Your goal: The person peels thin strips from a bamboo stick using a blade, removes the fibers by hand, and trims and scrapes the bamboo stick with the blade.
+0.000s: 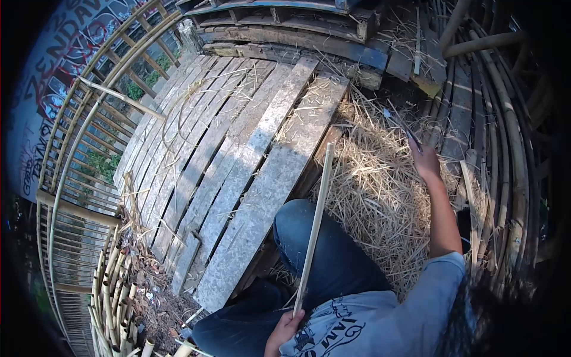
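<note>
My left hand point(287, 327), low in the view near my shirt, is closed around the lower end of a long pale bamboo strip point(317, 220). The strip rises past my bent knee, its upper end over the edge of the wooden platform. Out to the right, my right hand point(425, 160) grips a long thin knife point(403, 126) whose blade points up and to the left. Beneath the blade lies a heap of straw-like shavings point(380, 190). The knife and the strip are apart.
A slatted wooden platform point(238, 149) lies ahead and left, with stacked pallets point(279, 38) behind it. A curved bamboo fence point(83, 149) runs along the left. Cut bamboo pieces point(113, 291) stand at lower left. Long bamboo poles point(499, 137) line the right side.
</note>
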